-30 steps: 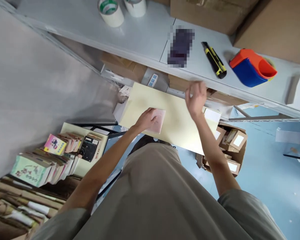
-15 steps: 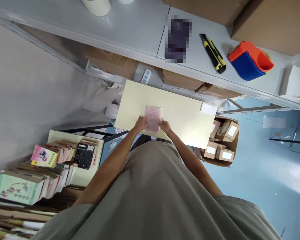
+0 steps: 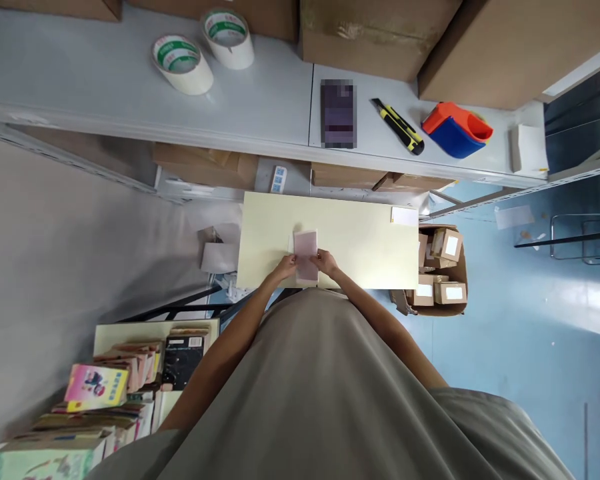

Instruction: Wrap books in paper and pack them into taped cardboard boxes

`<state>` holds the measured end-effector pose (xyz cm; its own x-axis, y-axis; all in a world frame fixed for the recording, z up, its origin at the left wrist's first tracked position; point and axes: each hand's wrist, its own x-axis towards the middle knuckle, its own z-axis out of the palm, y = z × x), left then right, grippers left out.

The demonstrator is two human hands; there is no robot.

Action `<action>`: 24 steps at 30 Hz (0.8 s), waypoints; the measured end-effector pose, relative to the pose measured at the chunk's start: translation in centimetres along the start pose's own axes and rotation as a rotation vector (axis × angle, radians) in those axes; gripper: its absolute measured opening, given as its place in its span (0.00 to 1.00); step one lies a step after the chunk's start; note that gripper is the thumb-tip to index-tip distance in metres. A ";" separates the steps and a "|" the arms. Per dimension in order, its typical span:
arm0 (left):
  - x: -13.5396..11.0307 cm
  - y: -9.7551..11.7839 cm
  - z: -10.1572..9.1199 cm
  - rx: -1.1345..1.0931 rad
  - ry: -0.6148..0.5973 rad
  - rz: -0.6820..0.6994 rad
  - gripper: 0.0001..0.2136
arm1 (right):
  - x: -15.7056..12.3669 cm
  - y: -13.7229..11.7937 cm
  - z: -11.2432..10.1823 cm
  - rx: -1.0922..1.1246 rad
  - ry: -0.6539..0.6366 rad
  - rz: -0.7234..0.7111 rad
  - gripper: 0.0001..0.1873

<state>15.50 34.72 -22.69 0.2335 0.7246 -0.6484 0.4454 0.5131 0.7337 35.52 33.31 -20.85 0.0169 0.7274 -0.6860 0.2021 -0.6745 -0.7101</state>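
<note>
You are pinching a thin pink packet [image 3: 305,253] at its near edge, your left hand [image 3: 286,267] grasping its left corner and your right hand [image 3: 324,262] its right corner, as it is lying flat on the cream tabletop [image 3: 360,233] just ahead of your body. It looks light, flat and flexible, possibly slick, so gripping both side edges seems safest. Beyond your hands, a shelf [image 3: 105,93] is carrying tape rolls [image 3: 183,63], a utility knife [image 3: 398,126] and a tape dispenser [image 3: 457,129].
</note>
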 end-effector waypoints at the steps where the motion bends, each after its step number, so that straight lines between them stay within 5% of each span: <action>1: -0.3 0.2 -0.3 -0.031 -0.006 -0.016 0.17 | -0.1 -0.6 0.1 -0.001 0.010 -0.030 0.15; 6: -1.3 1.4 -2.0 -0.195 0.055 -0.045 0.25 | -1.3 -3.9 -0.3 0.042 0.007 -0.172 0.14; 12: -2.5 5.3 -6.2 -0.322 0.268 0.055 0.36 | -6.6 -8.3 -3.9 0.284 -0.068 -0.280 0.29; 19: -7.3 12.1 -7.6 -0.545 -0.105 0.290 0.40 | -12.5 -12.5 -7.7 0.569 -0.095 -0.267 0.33; 24: -9.7 15.3 -5.8 -0.482 -0.043 0.330 0.37 | -12.7 -12.4 -8.4 0.630 -0.038 -0.288 0.33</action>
<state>15.03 38.25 -3.98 0.3325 0.8675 -0.3699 -0.0984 0.4220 0.9013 40.99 33.52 -2.02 0.0117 0.8914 -0.4531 -0.4137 -0.4082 -0.8138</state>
